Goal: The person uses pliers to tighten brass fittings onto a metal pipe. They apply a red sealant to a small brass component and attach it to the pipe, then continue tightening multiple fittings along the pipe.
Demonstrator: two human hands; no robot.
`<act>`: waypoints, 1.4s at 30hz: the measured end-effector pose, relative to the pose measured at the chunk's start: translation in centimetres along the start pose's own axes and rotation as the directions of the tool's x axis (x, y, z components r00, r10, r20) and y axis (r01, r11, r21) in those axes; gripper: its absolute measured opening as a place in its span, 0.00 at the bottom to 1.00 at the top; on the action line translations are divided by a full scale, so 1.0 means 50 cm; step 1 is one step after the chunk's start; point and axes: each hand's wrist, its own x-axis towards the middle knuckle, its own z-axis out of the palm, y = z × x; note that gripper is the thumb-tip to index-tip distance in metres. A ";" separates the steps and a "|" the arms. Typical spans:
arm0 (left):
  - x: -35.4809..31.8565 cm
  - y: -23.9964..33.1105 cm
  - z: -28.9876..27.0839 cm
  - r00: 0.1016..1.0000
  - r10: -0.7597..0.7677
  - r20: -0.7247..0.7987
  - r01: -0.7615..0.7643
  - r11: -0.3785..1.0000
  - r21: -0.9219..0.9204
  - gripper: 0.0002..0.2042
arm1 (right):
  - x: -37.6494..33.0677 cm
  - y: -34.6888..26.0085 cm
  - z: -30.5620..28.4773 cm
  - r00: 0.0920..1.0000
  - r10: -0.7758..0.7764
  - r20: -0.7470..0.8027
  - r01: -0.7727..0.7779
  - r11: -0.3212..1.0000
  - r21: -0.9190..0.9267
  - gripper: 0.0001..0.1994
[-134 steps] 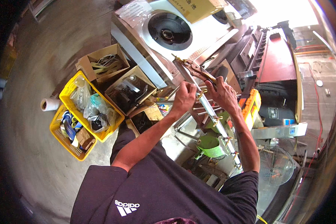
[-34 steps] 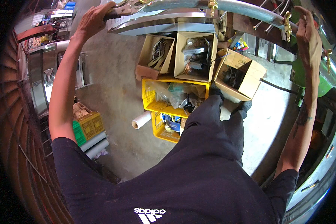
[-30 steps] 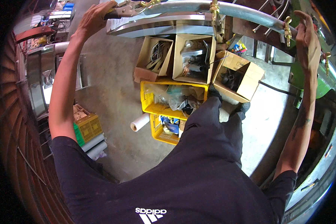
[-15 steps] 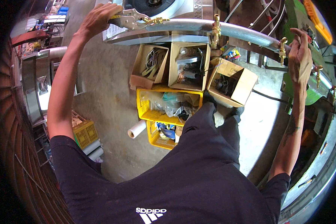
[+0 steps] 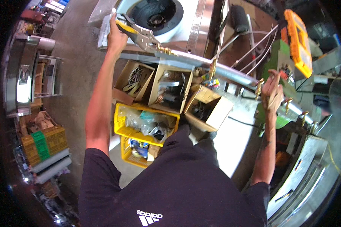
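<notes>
A long silvery metal pipe [image 5: 231, 70] with several brass valves runs across in front of me, sloping down to the right. My left hand [image 5: 117, 39] is closed on the handle end of locking pliers [image 5: 142, 38] with a yellow grip, their handles spread apart. The plier jaws are at a brass fitting [image 5: 164, 50] near the pipe's left end; whether they clamp it is blurred. Farther right, my right hand [image 5: 272, 94] grips the pipe beside a brass valve [image 5: 259, 89], with at least one finger pointing out; part of its grip is hidden.
Below the pipe stand open cardboard boxes [image 5: 221, 113] and yellow crates [image 5: 119, 123] of bagged parts. A round black burner-like part [image 5: 155, 17] lies beyond the pipe. An orange case [image 5: 299, 43] rests at the far right, near a green metal body [image 5: 280, 51]. Another crate [image 5: 58, 140] is at left.
The view has turned, and the pipe now slopes more steeply. The plier handles, squeezed together in my left hand before, are now spread. My right hand stays on the pipe.
</notes>
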 end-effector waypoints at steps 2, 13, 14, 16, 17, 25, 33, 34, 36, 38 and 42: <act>0.003 0.033 0.004 0.975 -0.197 0.098 0.215 0.764 -0.608 0.37 | -0.003 0.000 0.000 0.999 -0.021 -0.035 0.020 1.000 -0.020 0.11; 0.105 0.069 0.075 0.740 -0.672 0.032 0.484 0.498 -0.720 0.14 | 0.005 -0.038 -0.027 0.994 -0.014 0.107 0.015 1.000 -0.012 0.17; 0.109 0.060 0.088 0.752 -0.659 0.023 0.488 0.533 -0.691 0.15 | 0.010 -0.041 -0.030 0.994 -0.023 0.107 0.022 1.000 0.006 0.16; 0.118 0.080 0.105 0.779 -0.625 0.055 0.517 0.589 -0.621 0.13 | 0.007 -0.045 -0.033 0.994 -0.016 0.111 0.015 1.000 0.011 0.16; 0.127 0.093 0.117 0.800 -0.593 0.088 0.531 0.632 -0.565 0.12 | 0.006 -0.047 -0.032 0.994 -0.008 0.112 0.008 1.000 0.005 0.16; 0.151 0.288 0.246 0.852 -0.178 0.491 0.193 0.981 0.022 0.23 | 0.004 -0.041 -0.020 0.997 -0.026 0.075 0.027 1.000 -0.014 0.17; 0.032 0.456 0.298 0.797 0.083 0.598 -0.247 0.949 0.198 0.41 | 0.007 -0.040 -0.027 0.999 -0.040 0.021 0.041 0.998 -0.056 0.15; 0.001 0.483 0.290 0.781 0.104 0.616 -0.274 0.943 0.188 0.39 | 0.007 -0.037 -0.024 0.999 -0.035 0.016 0.036 0.998 -0.049 0.14; -0.044 0.484 0.294 0.787 0.202 0.583 -0.345 0.928 0.143 0.33 | 0.007 -0.036 -0.024 0.995 -0.005 0.095 0.008 0.999 -0.031 0.16; -0.092 0.488 0.300 0.772 0.318 0.550 -0.440 0.892 0.102 0.29 | 0.007 -0.033 -0.019 0.997 -0.026 0.078 0.028 0.999 -0.028 0.15; -0.196 0.501 0.284 0.781 0.462 0.420 -0.551 0.827 0.114 0.22 | 0.005 -0.031 -0.019 0.997 -0.072 0.018 0.073 0.997 -0.024 0.13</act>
